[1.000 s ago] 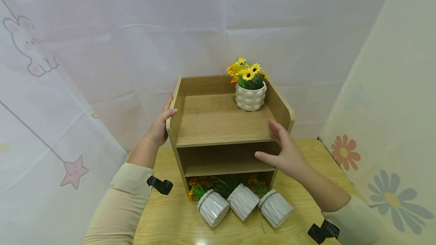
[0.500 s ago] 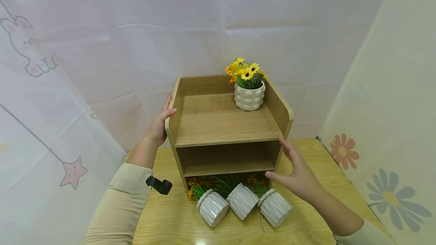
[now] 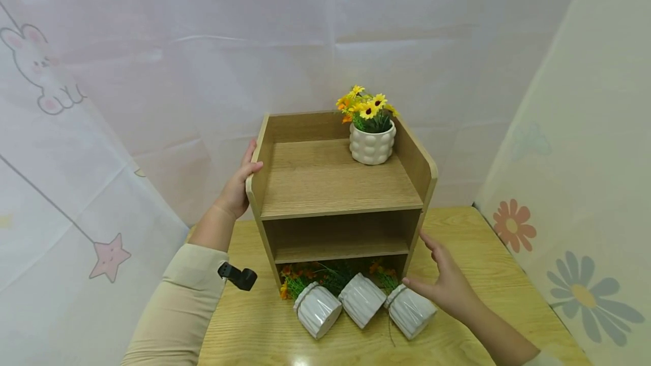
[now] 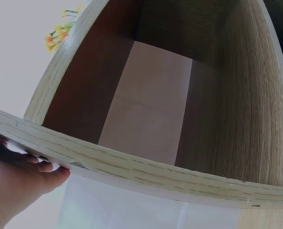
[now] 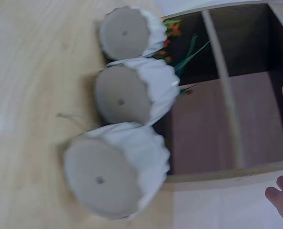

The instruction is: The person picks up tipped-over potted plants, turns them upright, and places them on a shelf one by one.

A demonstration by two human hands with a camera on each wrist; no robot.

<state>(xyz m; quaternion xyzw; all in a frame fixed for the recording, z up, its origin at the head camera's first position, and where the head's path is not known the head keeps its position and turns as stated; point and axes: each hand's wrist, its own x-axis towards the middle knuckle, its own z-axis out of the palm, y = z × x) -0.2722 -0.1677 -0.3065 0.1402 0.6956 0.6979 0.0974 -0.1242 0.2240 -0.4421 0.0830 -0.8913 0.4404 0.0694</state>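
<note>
Three white pots (image 3: 362, 301), bases (image 5: 118, 95) full-on only in right wrist view.

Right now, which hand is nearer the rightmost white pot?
Right. The right hand is just up-right of the rightmost white pot in head view; the left hand is farther, up-left, gripping the left shelf panel.

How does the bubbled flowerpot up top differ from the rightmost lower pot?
The bubbled flowerpot stands upright on the top shelf; the rightmost lower pot lies tipped over. The bubbled flowerpot has rounded bumps; the rightmost lower pot has pleated sides. Both are pale and hold flowers.
</note>
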